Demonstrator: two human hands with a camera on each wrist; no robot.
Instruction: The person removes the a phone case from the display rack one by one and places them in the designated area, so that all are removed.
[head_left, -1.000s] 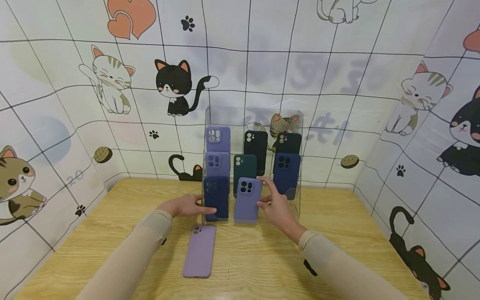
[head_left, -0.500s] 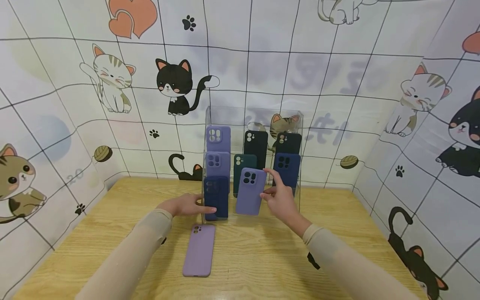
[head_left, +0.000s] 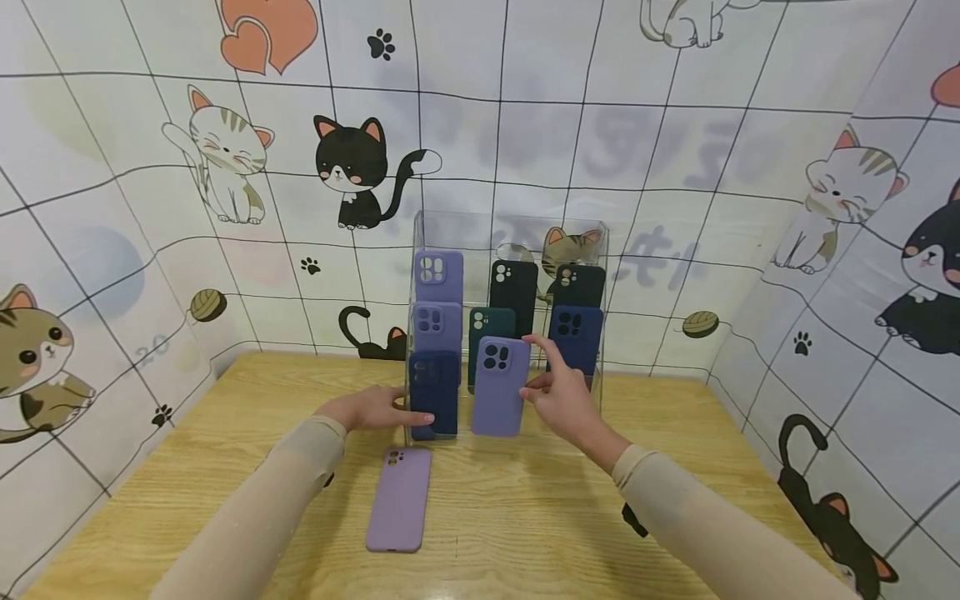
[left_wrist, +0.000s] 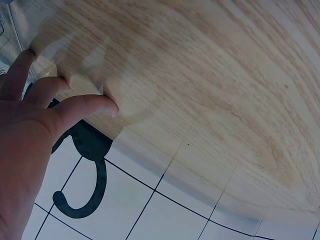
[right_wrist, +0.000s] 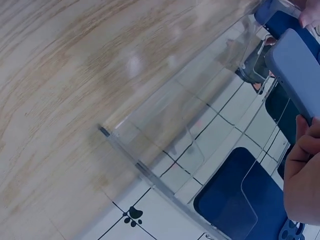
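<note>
A lavender phone case (head_left: 498,400) with a camera cutout is upright in my right hand (head_left: 566,404), pinched by its right edge. It is in front of a dark green phone case (head_left: 483,325) in a clear display stand (head_left: 525,221). My left hand (head_left: 371,408) grips the stand's lower left side, its thumb across the front of a navy phone case (head_left: 442,392). In the left wrist view the fingers (left_wrist: 82,107) are bent beside the stand's edge. The right wrist view shows the lavender case (right_wrist: 297,70) above the clear tiers.
A mauve phone case (head_left: 399,500) lies flat on the wooden table (head_left: 525,533), in front of the stand. Other tiers bear lavender cases (head_left: 438,275), black cases (head_left: 513,287) and another navy case (head_left: 575,337). A cat-print wall covering (head_left: 480,142) stands behind.
The lavender case has been raised from the stand's bottom tier, tilted half a second ago, and is now straighter and slightly lower. My left hand has stayed in place.
</note>
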